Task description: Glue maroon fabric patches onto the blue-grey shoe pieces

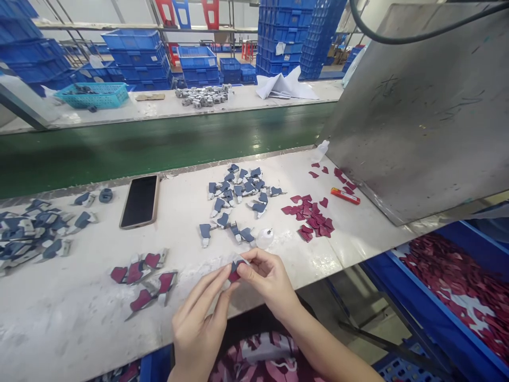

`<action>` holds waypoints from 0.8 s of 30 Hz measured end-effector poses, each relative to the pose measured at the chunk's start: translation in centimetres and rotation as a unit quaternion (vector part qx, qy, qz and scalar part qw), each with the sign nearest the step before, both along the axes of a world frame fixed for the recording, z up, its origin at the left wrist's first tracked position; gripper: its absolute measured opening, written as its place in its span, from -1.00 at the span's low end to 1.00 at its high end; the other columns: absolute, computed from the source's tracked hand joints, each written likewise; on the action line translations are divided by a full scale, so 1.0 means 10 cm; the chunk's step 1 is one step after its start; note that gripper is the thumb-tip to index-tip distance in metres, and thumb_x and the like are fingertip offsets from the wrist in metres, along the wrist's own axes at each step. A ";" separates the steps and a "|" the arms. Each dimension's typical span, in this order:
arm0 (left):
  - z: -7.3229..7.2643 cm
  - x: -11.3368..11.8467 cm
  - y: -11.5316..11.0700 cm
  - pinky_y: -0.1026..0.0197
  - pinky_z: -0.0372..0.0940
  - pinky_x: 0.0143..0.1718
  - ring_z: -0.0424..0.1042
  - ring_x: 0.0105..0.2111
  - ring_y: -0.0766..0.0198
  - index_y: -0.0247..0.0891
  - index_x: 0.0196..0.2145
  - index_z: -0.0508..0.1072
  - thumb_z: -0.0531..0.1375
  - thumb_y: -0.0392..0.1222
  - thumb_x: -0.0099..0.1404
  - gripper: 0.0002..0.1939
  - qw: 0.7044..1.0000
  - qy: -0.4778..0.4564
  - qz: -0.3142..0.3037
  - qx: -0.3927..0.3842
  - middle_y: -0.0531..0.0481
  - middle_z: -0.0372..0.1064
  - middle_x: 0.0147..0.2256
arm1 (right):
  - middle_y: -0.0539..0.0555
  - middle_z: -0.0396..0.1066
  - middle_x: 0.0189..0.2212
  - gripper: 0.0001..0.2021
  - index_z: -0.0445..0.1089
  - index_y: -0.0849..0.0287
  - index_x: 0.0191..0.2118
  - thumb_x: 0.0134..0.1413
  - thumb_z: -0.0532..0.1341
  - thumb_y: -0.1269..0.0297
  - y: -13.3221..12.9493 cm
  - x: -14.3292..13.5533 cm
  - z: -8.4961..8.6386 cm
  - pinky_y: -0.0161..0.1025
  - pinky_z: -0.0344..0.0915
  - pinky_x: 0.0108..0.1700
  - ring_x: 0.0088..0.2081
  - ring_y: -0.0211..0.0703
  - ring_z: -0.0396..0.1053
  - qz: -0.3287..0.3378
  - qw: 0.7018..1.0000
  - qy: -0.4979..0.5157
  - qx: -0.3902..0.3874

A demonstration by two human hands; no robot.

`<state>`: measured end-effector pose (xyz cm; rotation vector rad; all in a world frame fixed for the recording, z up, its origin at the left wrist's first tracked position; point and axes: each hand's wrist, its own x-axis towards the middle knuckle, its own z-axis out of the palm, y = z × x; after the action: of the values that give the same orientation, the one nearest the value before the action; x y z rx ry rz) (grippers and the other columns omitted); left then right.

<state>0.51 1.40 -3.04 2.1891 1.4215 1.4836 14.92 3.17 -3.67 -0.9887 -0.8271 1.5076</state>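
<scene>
Close to the table's front edge, a small part (235, 269) in dark blue-grey and maroon is pinched between both hands. My left hand (204, 305) grips it from the left with thumb and fingers. From the right, my right hand (267, 276) closes thumb and fingertips on the same part, hiding some of it. Beyond the hands lie several blue-grey and white parts (238, 185) in a loose group, with a small white bottle (264, 238) near the fingertips. To the right is a pile of flat maroon pieces (312, 215); to the left, several parts with maroon faces (135, 270).
A phone (140, 201) lies left of centre, beside a heap of blue-grey parts (35, 228). An orange-red tube (345, 196) rests near a large metal panel (429, 116). At right, below table height, a blue bin (421, 281) holds maroon pieces. A green belt (178, 140) runs behind.
</scene>
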 end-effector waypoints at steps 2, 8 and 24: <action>0.04 0.00 0.00 0.32 0.47 -0.21 0.56 -0.32 0.31 -0.17 -0.10 0.58 0.28 -0.37 0.24 -0.73 0.998 -0.021 0.017 -0.050 0.00 0.58 -0.24 | 0.03 0.53 -0.41 -0.71 0.51 0.15 -0.31 -0.03 0.41 0.03 -0.01 0.02 0.00 -0.25 0.41 -0.25 -0.36 -0.18 0.47 0.004 0.999 -0.043 0.016; 0.27 0.12 -0.11 0.31 0.46 -0.40 0.53 -0.47 0.26 -0.09 -0.26 0.64 0.28 -0.09 0.23 -0.84 0.948 -0.184 0.030 -0.256 0.04 0.58 -0.37 | 0.11 0.45 -0.10 -0.48 0.43 -0.01 0.02 -0.12 0.49 0.25 -0.04 0.23 0.12 -0.02 0.38 0.00 -0.01 0.02 0.36 -0.096 0.880 -0.333 0.325; 0.37 0.16 -0.17 0.26 0.52 -0.38 0.58 -0.46 0.17 -0.20 -0.32 0.66 0.39 -0.01 0.07 -0.75 0.847 -0.341 0.028 -0.407 -0.01 0.62 -0.36 | 0.03 0.38 -0.33 -0.76 0.51 -0.10 -0.21 0.12 0.29 0.46 0.00 0.34 0.10 -0.06 0.34 -0.10 -0.20 -0.09 0.28 -0.054 0.794 -0.393 0.461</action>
<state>2.11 -0.27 0.71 0.9816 1.4438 1.1471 18.29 3.18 -2.67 -0.8319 -1.8258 0.3615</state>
